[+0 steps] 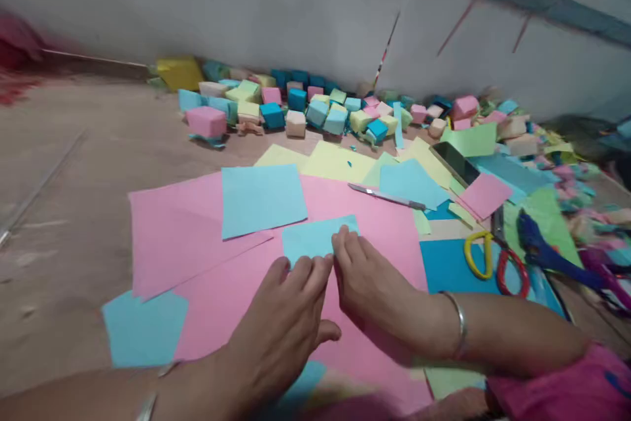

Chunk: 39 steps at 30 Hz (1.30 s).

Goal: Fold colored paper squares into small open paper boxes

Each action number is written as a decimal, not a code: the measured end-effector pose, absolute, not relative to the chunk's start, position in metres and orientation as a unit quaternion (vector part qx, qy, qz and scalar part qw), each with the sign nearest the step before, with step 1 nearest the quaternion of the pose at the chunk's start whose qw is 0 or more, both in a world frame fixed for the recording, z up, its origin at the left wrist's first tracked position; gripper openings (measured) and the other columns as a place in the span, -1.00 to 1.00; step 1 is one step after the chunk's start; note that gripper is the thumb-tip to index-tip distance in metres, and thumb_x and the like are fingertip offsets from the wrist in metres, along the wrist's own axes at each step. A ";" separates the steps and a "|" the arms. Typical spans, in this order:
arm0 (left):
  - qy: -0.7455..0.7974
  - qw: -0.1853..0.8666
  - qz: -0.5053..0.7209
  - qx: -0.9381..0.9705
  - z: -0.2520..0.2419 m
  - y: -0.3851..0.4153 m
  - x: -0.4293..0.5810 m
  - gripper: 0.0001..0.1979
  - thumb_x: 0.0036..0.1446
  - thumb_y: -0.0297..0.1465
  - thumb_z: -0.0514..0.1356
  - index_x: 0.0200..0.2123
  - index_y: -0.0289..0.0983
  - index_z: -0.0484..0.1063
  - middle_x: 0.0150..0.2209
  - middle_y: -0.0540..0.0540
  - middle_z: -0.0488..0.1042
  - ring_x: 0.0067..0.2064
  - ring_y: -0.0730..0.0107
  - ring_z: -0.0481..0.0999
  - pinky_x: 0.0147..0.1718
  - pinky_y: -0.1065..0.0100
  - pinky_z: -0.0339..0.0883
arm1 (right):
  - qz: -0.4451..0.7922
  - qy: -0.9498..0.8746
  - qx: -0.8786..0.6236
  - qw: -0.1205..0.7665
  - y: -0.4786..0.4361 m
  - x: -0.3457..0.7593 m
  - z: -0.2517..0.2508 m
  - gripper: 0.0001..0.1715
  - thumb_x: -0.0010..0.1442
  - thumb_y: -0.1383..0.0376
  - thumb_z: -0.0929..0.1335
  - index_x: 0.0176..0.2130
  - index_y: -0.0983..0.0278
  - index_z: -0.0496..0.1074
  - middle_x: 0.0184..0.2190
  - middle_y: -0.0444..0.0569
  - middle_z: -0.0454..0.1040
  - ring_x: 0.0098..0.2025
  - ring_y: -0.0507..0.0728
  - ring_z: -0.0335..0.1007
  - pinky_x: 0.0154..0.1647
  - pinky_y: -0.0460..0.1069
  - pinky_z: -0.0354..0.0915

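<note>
While the left hand [283, 322] presses its fingertips on the near side of a light-blue paper rectangle [310, 237], thumb apart from the fingers, the right hand [367, 276] rests on its right end with fingers together, though I cannot tell whether the hidden thumb pinches the paper. The rectangle lies on a pink paper sheet [236, 283], just beside a larger light-blue sheet [263, 201], with a craft knife [387, 196] and yellow-and-red-handled scissors [499, 229] farther right.

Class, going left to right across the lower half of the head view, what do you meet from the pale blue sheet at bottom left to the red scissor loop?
Pale blue sheet → left hand → right hand → silver bangle → yellow scissor loop → red scissor loop.
</note>
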<state>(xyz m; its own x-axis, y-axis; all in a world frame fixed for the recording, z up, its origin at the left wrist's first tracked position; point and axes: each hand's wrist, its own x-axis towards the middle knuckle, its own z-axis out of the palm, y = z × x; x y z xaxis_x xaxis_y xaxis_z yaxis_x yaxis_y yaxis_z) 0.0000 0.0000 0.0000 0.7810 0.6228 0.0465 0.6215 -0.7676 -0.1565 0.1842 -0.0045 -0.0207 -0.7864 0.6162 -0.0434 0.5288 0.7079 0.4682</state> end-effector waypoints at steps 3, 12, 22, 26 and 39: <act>-0.333 0.070 0.026 -0.940 -0.001 -0.001 0.001 -0.31 0.09 0.12 0.17 -0.08 -0.42 0.56 -0.13 -0.19 0.49 -0.25 0.17 0.35 -0.32 0.12 0.28 | 0.230 0.917 0.313 0.094 -0.004 0.186 -0.022 -0.34 0.23 0.34 0.25 0.18 0.78 0.25 0.20 0.62 0.24 0.23 0.59 0.22 0.18 0.34 0.22; -0.366 0.082 -0.040 -0.926 -0.001 0.012 -0.006 -0.63 0.24 -0.30 0.20 0.03 -0.40 0.48 -0.11 -0.27 0.50 -0.13 0.02 0.40 -0.24 0.10 0.28 | 0.223 0.910 0.342 0.065 0.004 0.181 -0.015 -0.53 0.22 0.46 0.20 0.05 0.65 0.40 0.04 0.50 0.41 -0.01 0.42 0.40 -0.07 0.23 0.35; -0.463 -0.035 -0.036 -0.885 0.004 0.058 -0.018 -0.59 0.18 -0.34 0.27 0.09 -0.22 0.39 -0.18 -0.15 0.48 -0.17 0.06 0.39 -0.28 0.17 0.17 | 0.163 0.904 0.395 0.004 0.015 0.178 -0.006 -0.56 0.21 0.54 0.18 0.04 0.58 0.38 0.06 0.48 0.37 -0.20 0.27 0.37 -0.30 0.11 0.31; -0.473 -0.104 -0.051 -0.873 0.002 0.065 -0.022 -0.73 0.15 -0.33 0.28 -0.06 -0.21 0.49 -0.25 -0.12 0.49 -0.19 0.09 0.39 -0.29 0.20 0.15 | 0.056 0.888 0.449 -0.089 0.046 0.191 0.000 -0.59 0.27 0.45 0.27 0.10 0.49 0.34 0.05 0.36 0.39 -0.13 0.25 0.34 -0.24 0.09 0.31; -0.516 -0.259 -0.086 -0.812 0.010 0.073 -0.023 -0.74 0.23 -0.31 0.05 -0.33 -0.24 0.51 -0.34 -0.06 0.55 -0.31 0.28 0.44 -0.35 0.30 0.12 | -0.238 0.835 0.475 -0.143 0.085 0.215 0.002 -0.87 0.20 0.38 0.36 -0.39 0.30 0.49 -0.44 -0.07 0.45 -0.36 0.05 0.29 -0.34 -0.04 0.12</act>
